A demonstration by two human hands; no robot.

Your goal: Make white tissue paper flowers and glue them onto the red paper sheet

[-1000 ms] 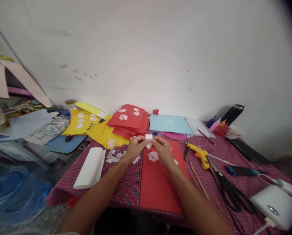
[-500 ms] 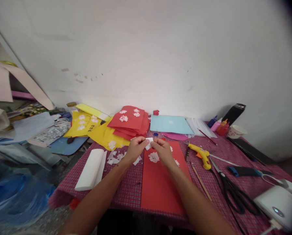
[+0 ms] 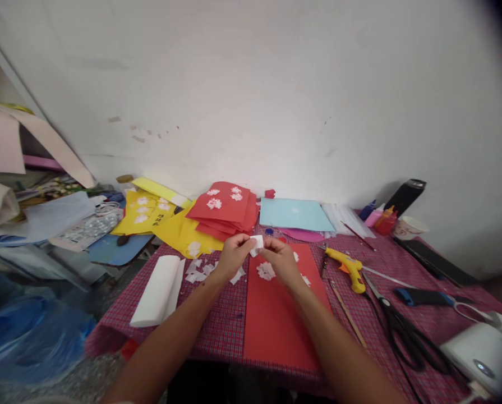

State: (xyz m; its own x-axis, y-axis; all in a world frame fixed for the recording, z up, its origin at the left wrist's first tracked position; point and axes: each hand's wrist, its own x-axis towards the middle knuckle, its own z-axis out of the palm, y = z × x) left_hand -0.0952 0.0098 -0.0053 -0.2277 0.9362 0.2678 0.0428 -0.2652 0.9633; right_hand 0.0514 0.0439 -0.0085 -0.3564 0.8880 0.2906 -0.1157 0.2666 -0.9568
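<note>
Through my remote view, the white paper piece (image 3: pixel 257 242) is between both hands, over the far left corner of the red sheet (image 3: pixel 282 331) on the desk (image 3: pixel 223 328). I have the left hand (image 3: pixel 235 255) pinching its left side and the right hand (image 3: pixel 281 259) pinching its lower right. I judge it nearly weightless, thin, easily creased or torn; opposite edges suit a light fingertip hold.

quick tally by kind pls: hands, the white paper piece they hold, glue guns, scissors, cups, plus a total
Hands, left hand and right hand: 2
Held white paper piece: 1
Yellow glue gun: 1
Scissors: 1
Cup: 1
Total: 6
</note>
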